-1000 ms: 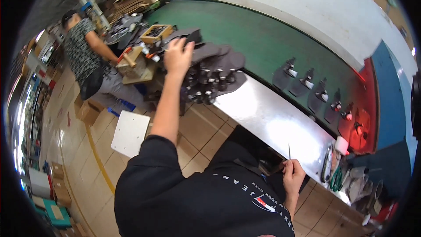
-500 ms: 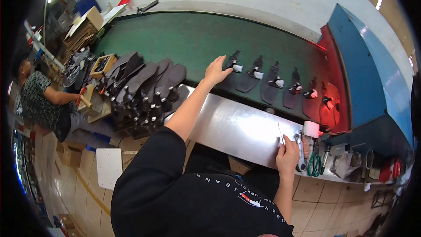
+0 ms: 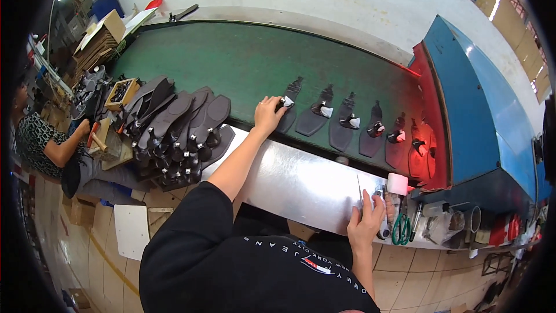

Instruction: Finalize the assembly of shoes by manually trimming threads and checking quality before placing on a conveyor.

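My left hand [image 3: 270,115] is closed on the dark sandal [image 3: 291,94] at the left end of a row on the green conveyor belt [image 3: 231,52]. Its fingers curl by the strap, which has a white wrap, and partly hide the sole. More dark sandals [image 3: 316,117] lie to the right, toes pointing at me, the last ones under a red glow. Over the metal tabletop [image 3: 295,177], my right hand [image 3: 366,223] has its fingers spread. A thin, pointed metal tool [image 3: 359,185] reaches out beside its fingertips; its near end is hidden.
Dark sandals are heaped [image 3: 179,133] left of the metal top. Green-handled scissors [image 3: 401,230], a white roll [image 3: 397,184] and a pen lie at right. A blue machine housing [image 3: 480,122] covers the belt's right end. A person [image 3: 43,139] sits at far left beside a hammer [image 3: 99,139].
My left hand has come down and closed on the leftmost sandal. My right hand's fingers have spread apart beside the thin tool. The view has shifted slightly.
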A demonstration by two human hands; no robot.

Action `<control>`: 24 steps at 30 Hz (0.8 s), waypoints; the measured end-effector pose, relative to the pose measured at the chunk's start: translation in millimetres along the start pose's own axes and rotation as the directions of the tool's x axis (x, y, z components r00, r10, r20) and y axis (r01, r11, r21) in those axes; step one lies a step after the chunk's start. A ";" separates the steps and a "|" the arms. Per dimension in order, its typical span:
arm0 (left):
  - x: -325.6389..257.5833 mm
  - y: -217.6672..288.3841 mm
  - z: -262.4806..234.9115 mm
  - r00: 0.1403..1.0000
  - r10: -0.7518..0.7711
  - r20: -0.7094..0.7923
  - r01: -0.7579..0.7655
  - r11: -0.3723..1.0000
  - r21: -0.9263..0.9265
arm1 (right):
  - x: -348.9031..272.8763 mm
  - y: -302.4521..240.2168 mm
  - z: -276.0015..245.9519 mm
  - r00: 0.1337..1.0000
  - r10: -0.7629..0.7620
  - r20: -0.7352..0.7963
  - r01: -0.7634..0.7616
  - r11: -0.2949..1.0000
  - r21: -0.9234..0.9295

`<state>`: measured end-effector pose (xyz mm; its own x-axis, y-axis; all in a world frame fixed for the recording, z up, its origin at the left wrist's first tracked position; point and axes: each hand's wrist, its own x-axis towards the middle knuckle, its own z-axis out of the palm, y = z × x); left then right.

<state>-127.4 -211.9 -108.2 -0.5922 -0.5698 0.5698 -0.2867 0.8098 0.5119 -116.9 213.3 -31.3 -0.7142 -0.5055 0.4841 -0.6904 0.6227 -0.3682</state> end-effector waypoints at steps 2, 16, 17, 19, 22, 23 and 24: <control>0.6 -2.6 4.8 0.999 0.029 -0.031 -0.030 0.999 -0.020 | 6.2 -11.8 -5.1 1.000 0.013 -0.005 -0.013 0.999 0.038; 4.8 88.0 -59.7 0.868 -0.369 0.332 0.448 0.295 -0.844 | 10.1 -25.0 -15.9 0.957 0.176 0.229 -0.289 0.611 0.737; -6.5 108.6 -71.3 0.849 -0.321 0.419 0.500 0.232 -0.835 | 9.3 -24.3 -12.3 0.928 0.202 0.312 -0.369 0.404 0.837; -38.0 150.0 -92.1 0.787 -0.204 0.583 0.613 0.144 -0.777 | 16.9 -29.2 -4.3 0.921 0.167 0.351 -0.361 0.038 0.932; -87.3 186.8 -114.4 0.623 0.012 0.782 0.782 0.028 -0.623 | 30.4 -33.2 10.4 0.973 -0.009 0.232 -0.229 -0.199 0.953; -98.4 192.7 -119.0 0.611 0.070 0.789 0.791 0.004 -0.612 | 44.9 -57.2 -6.4 0.962 0.082 0.262 -0.243 -0.191 0.951; -106.2 197.8 -121.7 0.603 0.130 0.787 0.795 -0.019 -0.606 | 44.7 -52.1 -5.7 0.928 0.053 0.369 -0.352 -0.206 0.913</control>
<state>-29.6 -8.2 10.8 -0.9871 -0.1278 -0.0962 -0.0095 -0.5531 0.8331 -112.2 161.6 14.0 -0.7419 -0.6565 0.1365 0.2883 -0.4961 -0.8190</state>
